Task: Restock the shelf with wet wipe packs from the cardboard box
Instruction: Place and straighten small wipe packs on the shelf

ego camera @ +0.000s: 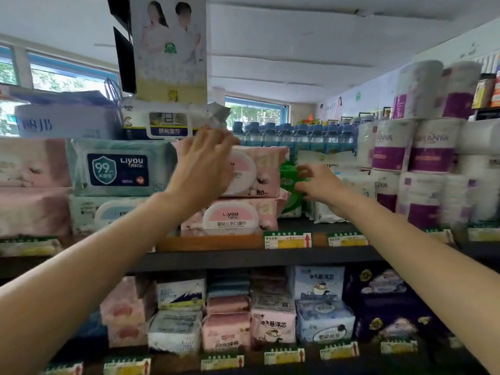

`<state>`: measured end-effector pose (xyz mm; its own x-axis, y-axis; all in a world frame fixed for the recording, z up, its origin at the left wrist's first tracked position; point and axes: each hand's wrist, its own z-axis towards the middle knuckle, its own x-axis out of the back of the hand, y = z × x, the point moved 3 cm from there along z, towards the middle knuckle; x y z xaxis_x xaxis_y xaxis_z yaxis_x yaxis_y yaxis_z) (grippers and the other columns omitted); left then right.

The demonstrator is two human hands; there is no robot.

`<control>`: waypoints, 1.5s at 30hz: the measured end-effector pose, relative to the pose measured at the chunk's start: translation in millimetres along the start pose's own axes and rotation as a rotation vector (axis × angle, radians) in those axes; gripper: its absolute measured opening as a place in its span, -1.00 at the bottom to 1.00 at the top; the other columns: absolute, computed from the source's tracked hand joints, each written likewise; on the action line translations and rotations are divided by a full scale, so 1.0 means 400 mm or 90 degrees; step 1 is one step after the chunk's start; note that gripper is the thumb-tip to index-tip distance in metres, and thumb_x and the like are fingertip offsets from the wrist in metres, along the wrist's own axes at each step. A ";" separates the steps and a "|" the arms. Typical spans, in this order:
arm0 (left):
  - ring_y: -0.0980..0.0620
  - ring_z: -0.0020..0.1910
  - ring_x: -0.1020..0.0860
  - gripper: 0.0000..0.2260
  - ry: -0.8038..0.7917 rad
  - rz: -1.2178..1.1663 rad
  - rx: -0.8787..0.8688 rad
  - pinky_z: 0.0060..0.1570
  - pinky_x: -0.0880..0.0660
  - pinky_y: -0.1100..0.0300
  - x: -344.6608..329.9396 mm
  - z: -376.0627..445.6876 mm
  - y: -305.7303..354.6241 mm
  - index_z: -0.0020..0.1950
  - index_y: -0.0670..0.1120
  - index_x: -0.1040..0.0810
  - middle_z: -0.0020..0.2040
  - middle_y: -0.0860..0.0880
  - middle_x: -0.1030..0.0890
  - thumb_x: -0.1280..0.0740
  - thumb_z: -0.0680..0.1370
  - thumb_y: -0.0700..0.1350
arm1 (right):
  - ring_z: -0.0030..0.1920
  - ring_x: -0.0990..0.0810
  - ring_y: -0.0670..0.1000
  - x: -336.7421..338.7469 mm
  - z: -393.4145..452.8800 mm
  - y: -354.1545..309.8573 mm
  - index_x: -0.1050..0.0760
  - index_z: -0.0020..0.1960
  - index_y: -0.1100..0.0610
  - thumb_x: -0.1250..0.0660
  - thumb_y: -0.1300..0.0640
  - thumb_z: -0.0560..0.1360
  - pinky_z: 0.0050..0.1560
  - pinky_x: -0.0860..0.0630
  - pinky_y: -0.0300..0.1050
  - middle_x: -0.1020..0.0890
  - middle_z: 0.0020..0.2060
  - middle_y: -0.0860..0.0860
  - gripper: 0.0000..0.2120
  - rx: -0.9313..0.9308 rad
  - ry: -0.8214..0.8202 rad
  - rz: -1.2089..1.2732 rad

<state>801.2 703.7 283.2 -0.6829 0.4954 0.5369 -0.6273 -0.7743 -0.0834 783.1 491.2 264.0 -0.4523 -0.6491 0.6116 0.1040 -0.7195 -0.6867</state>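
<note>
My left hand (205,163) lies flat, fingers spread, against the face of the upper pink pack (257,171), pressing rather than gripping; nothing is curled round it. That pack lies on its side with its long axis running left to right along the shelf (257,257), stacked squarely on a second pink pack (232,216) with the same round lid. My left hand is plainly the nearer one, covering the pack's left half.

My right hand (322,185) is just to the right of the stack, fingers loosely bent towards the green pack (290,185) that stands wedged beside the pink ones. Motion blur keeps me from telling whether it pinches the green wrapper or only brushes it.

I judge the next move is to push the pink pack straight back and square it; the gap on its right is tight, so the green pack could get crushed.

To the left sits a teal pack (121,167) over another pale pack. Toilet rolls (422,158) fill the right end, water bottles (297,133) stand behind. The cardboard box is not in view.
</note>
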 end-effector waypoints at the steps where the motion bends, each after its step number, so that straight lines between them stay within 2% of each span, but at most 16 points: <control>1: -0.12 0.38 -0.26 -0.57 -0.040 0.046 -0.077 0.35 -0.19 -0.14 -0.026 -0.013 0.043 0.38 -0.02 -0.34 0.40 -0.08 -0.34 -0.27 0.50 -0.13 | 0.30 -0.43 0.10 -0.016 -0.012 0.012 -0.34 0.37 0.23 -0.28 0.30 0.51 0.33 -0.38 -0.03 -0.46 0.32 0.14 -0.57 -0.001 -0.026 -0.013; 4: -0.19 0.45 -0.18 -0.54 -0.143 0.163 -0.214 0.31 -0.17 -0.33 -0.102 -0.045 0.119 0.34 0.04 -0.37 0.46 -0.06 -0.29 -0.32 0.44 -0.05 | 0.29 -0.45 0.08 -0.051 -0.038 0.034 -0.46 0.29 0.19 -0.29 0.19 0.52 0.25 -0.35 -0.09 -0.51 0.28 0.10 -0.66 0.028 -0.006 -0.038; 7: -0.13 0.53 0.13 -0.49 -0.234 0.215 -0.202 0.39 0.22 -0.31 -0.156 -0.060 0.136 0.50 0.03 -0.06 0.56 0.01 0.02 -0.12 0.57 0.03 | 0.25 -0.49 0.06 -0.069 -0.044 0.037 -0.50 0.26 0.16 -0.29 0.11 0.54 0.12 -0.34 -0.20 -0.55 0.24 0.08 -0.68 0.052 0.057 -0.036; 10: -0.09 0.53 0.24 -0.45 -0.242 0.254 -0.209 0.30 0.41 -0.24 -0.159 -0.064 0.140 0.53 0.01 0.04 0.56 0.02 0.10 -0.10 0.60 0.04 | 0.19 -0.54 0.07 -0.088 -0.041 0.039 -0.51 0.24 0.15 -0.30 0.14 0.53 0.09 -0.39 -0.19 -0.59 0.18 0.09 -0.71 0.081 0.085 -0.048; 15: -0.12 0.52 0.25 -0.46 -0.234 0.267 -0.240 0.22 0.46 -0.25 -0.169 -0.070 0.126 0.53 0.05 0.03 0.57 0.02 0.10 -0.09 0.59 0.08 | 0.17 -0.55 0.06 -0.090 -0.032 0.045 -0.58 0.13 0.17 -0.41 0.18 0.44 0.17 -0.43 -0.10 -0.62 0.13 0.09 -0.73 0.045 0.112 0.044; 19: -0.13 0.54 0.03 -0.49 -0.167 0.273 -0.253 0.30 0.34 -0.28 -0.171 -0.075 0.105 0.49 0.05 -0.20 0.53 0.04 -0.16 -0.17 0.55 0.08 | 0.20 -0.52 0.06 -0.098 -0.031 0.037 -0.61 0.07 0.19 -0.42 0.18 0.43 0.11 -0.37 -0.17 -0.62 0.13 0.09 -0.77 0.042 0.134 0.039; 22: -0.14 0.54 0.08 -0.48 -0.185 0.254 -0.232 0.27 0.38 -0.28 -0.175 -0.073 0.114 0.50 0.00 -0.16 0.54 0.03 -0.12 -0.16 0.56 0.06 | 0.27 -0.46 0.11 -0.095 -0.026 0.026 -0.59 0.08 0.19 -0.41 0.15 0.44 0.19 -0.37 -0.10 -0.53 0.23 0.12 -0.77 0.043 0.109 -0.012; 25: -0.11 0.43 -0.32 -0.57 -0.126 0.231 -0.215 0.36 0.02 -0.30 -0.159 -0.072 0.150 0.28 -0.05 -0.50 0.35 -0.03 -0.48 -0.32 0.43 0.03 | 0.28 -0.46 0.10 -0.066 -0.023 0.035 -0.56 0.15 0.14 -0.36 0.17 0.47 0.21 -0.37 -0.08 -0.52 0.25 0.08 -0.75 0.044 0.048 -0.038; 27: -0.06 0.30 -0.49 -0.67 -0.031 0.169 -0.263 0.40 -0.18 -0.16 -0.172 -0.070 0.184 0.11 -0.10 -0.59 0.20 -0.06 -0.60 -0.21 0.43 -0.06 | 0.22 -0.50 0.08 -0.024 -0.021 0.068 -0.54 0.19 0.15 -0.27 0.27 0.51 0.15 -0.38 -0.15 -0.55 0.21 0.06 -0.73 0.026 0.078 -0.094; 30: -0.04 0.18 -0.58 -0.55 0.005 0.082 -0.268 0.29 -0.40 0.01 -0.201 -0.048 0.258 0.08 -0.15 -0.63 0.10 -0.08 -0.66 -0.05 0.38 -0.10 | 0.16 -0.54 0.15 0.050 -0.013 0.167 -0.55 0.16 0.22 -0.16 0.35 0.51 0.12 -0.45 -0.09 -0.58 0.17 0.16 -0.70 -0.086 0.100 -0.205; 33: -0.09 0.28 -0.47 -0.58 -0.133 0.004 -0.189 0.32 -0.36 0.04 -0.259 0.002 0.327 0.30 -0.22 -0.43 0.26 -0.15 -0.53 -0.09 0.48 -0.17 | 0.16 -0.53 0.21 0.109 0.007 0.269 -0.57 -0.02 0.26 -0.13 0.34 0.51 0.10 -0.49 -0.05 -0.60 0.02 0.18 -0.77 -0.172 0.023 -0.273; 36: -0.16 0.27 -0.42 -0.64 -0.332 -0.055 -0.061 0.21 -0.38 0.03 -0.345 0.060 0.363 0.33 -0.23 -0.33 0.29 -0.19 -0.43 -0.15 0.55 -0.17 | 0.35 -0.37 0.17 0.139 0.044 0.331 -0.35 0.35 0.29 -0.14 0.29 0.55 0.35 -0.34 -0.03 -0.35 0.39 0.17 -0.63 -0.172 -0.042 -0.326; 39: -0.16 0.19 -0.48 -0.68 -0.531 -0.083 0.022 0.13 -0.46 0.03 -0.421 0.100 0.379 0.28 -0.25 -0.42 0.25 -0.19 -0.48 -0.15 0.58 -0.12 | 0.41 -0.31 0.15 0.139 0.084 0.370 -0.16 0.46 0.27 -0.17 0.35 0.53 0.42 -0.27 -0.01 -0.21 0.48 0.11 -0.49 -0.159 -0.105 -0.321; 41: -0.15 0.19 -0.49 -0.67 -0.613 -0.067 0.037 0.16 -0.46 0.06 -0.463 0.118 0.378 0.31 -0.23 -0.41 0.27 -0.18 -0.49 -0.15 0.59 -0.12 | 0.37 -0.34 0.20 0.148 0.112 0.401 -0.23 0.44 0.22 -0.19 0.33 0.52 0.41 -0.29 0.03 -0.18 0.48 0.14 -0.50 -0.176 -0.088 -0.316; 43: -0.15 0.22 -0.48 -0.64 -0.628 -0.050 0.036 0.21 -0.45 0.07 -0.485 0.138 0.378 0.35 -0.23 -0.38 0.30 -0.19 -0.46 -0.16 0.59 -0.11 | 0.43 -0.22 0.28 0.161 0.131 0.425 -0.41 0.32 0.19 -0.17 0.30 0.52 0.47 -0.17 0.05 -0.01 0.50 0.20 -0.63 -0.196 -0.072 -0.342; 45: -0.14 0.24 -0.47 -0.63 -0.619 -0.066 0.041 0.25 -0.45 0.07 -0.501 0.152 0.382 0.35 -0.24 -0.37 0.32 -0.19 -0.44 -0.19 0.58 -0.12 | 0.47 -0.13 0.24 0.169 0.139 0.440 -0.48 0.27 0.15 -0.15 0.31 0.53 0.51 -0.06 0.01 -0.12 0.48 0.23 -0.65 -0.187 -0.088 -0.318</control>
<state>864.9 462.1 214.0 -0.0013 0.0442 0.9990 -0.6255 -0.7795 0.0337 820.0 307.0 206.3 -0.2621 -0.2900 0.9205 -0.3504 -0.8601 -0.3707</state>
